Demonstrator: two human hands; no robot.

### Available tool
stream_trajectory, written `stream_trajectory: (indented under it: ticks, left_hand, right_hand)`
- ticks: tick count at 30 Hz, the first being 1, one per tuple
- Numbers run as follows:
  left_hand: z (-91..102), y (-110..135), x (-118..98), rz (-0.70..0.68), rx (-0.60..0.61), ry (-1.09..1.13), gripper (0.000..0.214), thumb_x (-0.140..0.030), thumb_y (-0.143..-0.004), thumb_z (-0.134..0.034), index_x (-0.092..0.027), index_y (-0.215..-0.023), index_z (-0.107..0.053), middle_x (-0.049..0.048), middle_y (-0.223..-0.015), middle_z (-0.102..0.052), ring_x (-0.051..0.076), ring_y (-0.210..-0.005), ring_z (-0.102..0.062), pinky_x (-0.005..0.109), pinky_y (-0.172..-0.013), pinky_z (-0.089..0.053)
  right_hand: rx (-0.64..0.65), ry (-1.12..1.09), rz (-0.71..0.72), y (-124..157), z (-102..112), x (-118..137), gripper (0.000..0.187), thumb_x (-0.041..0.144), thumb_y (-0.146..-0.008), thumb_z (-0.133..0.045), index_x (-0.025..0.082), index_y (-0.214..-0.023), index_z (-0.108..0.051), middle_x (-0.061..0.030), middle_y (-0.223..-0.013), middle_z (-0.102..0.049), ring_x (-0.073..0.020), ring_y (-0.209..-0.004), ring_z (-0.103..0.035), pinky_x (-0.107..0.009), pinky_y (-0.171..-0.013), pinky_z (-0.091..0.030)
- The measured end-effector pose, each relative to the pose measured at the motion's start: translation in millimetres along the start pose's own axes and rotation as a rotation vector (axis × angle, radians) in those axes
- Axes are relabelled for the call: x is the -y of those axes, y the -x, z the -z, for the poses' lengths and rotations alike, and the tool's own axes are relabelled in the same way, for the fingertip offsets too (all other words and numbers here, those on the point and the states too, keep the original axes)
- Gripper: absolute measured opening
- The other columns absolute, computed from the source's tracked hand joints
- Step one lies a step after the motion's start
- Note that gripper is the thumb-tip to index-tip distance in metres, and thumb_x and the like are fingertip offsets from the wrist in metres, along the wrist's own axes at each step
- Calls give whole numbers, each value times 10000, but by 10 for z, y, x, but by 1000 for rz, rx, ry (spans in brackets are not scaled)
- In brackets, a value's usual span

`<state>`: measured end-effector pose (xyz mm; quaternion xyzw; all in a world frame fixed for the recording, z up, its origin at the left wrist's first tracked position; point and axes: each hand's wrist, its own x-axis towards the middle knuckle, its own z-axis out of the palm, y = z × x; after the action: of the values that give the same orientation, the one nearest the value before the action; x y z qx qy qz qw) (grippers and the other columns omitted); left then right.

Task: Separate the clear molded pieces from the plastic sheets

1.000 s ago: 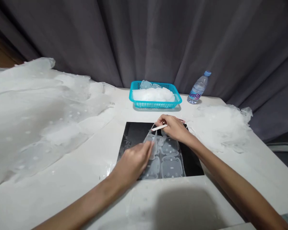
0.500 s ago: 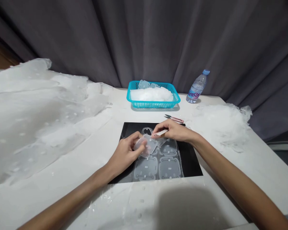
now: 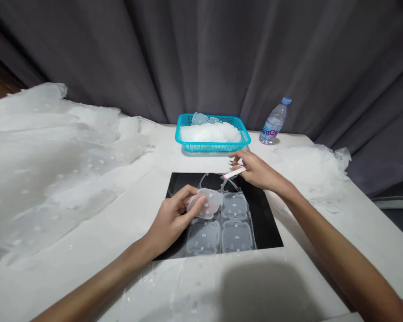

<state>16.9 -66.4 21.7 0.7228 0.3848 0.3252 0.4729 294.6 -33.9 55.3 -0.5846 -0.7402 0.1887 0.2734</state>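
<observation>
My left hand pinches a loose translucent plastic piece just above a clear moulded sheet that lies on a black mat. The sheet holds several rounded pieces. My right hand is beyond the mat's far edge, fingers closed on a thin white stick-like tool. Its fingertips are beside the small pink snips on the table.
A teal basket of white plastic pieces stands at the back centre, a water bottle to its right. Heaps of clear plastic film lie at the left and right. A grey curtain hangs behind the white table.
My left hand has pulled one plastic piece free of the sheet and holds it. My right hand has moved from the sheet toward the far edge of the mat, near the snips.
</observation>
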Motion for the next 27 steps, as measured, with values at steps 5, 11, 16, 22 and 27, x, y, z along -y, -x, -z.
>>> stream_trajectory:
  ticks: [5,11,16,22,27]
  left_hand:
    - [-15,-12,-15,8,-56,227,246,-445,-993,-663,-215,-1023,-582,-16,-786,-701,146,-709,-674,229,-645,-508]
    - [-3,11,39,-69,-103,158,232,-431,-1000,-656,-209,-995,-586,-41,-693,-594,101,-583,-523,200,-533,-404]
    - [30,-3,53,-123,-115,107,189,-392,-1003,-658,-206,-998,-625,-31,-711,-604,101,-592,-531,196,-520,-411]
    - [45,42,10,-196,-57,36,207,-345,-1009,-655,-215,-1168,-677,76,-1102,-791,204,-978,-755,298,-855,-616]
    - [42,75,18,-311,-155,-66,170,-249,-1029,-639,-240,-1157,-751,50,-1170,-816,203,-1025,-786,295,-899,-634]
  right_hand:
    - [340,-360,218,127,187,394,267,297,-933,-735,220,-1189,-729,-23,-1042,-748,-170,-886,-623,-293,-782,-485]
    - [266,-415,301,192,138,611,70,257,-915,-788,202,-874,-773,3,-836,-729,-144,-792,-593,-284,-709,-451]
    - [165,-340,383,205,171,582,86,309,-934,-777,225,-915,-778,-10,-863,-731,-162,-806,-598,-315,-730,-464]
    - [133,-272,457,234,162,587,127,350,-974,-729,238,-917,-749,-19,-882,-736,-182,-857,-625,-327,-754,-493]
    - [122,-232,533,244,154,591,130,324,-994,-705,230,-906,-720,-18,-863,-719,-179,-819,-619,-340,-769,-488]
